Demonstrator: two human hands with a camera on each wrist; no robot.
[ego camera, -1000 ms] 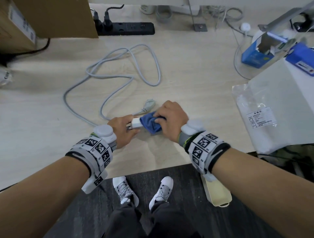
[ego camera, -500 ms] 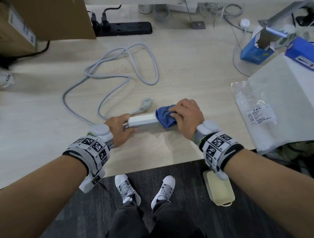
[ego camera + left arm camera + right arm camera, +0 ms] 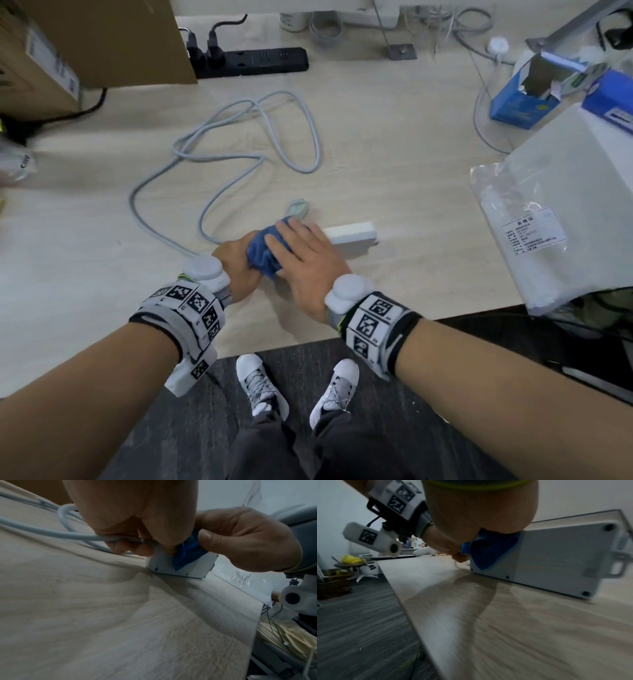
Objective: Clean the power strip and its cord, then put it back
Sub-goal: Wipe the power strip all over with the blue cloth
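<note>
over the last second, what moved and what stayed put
The right hand slid the blue cloth right along the power strip, then back left against the left hand. The left hand kept holding the strip's cord end. The cord loops stayed put.

Two hands: left hand (image 3: 236, 265), right hand (image 3: 308, 263), at 6 o'clock on the desk. Power strips, two: white power strip (image 3: 352, 233) at centre, black power strip (image 3: 260, 61) at 12 o'clock. One grey cord (image 3: 239, 157). One blue cloth (image 3: 265, 250). Blue boxes, two, at 2 o'clock (image 3: 520, 99). Cardboard boxes, two, at 10 o'clock (image 3: 102, 37). One bagged white packet (image 3: 555, 219) at 3 o'clock. Two white shoes (image 3: 260, 387).
</note>
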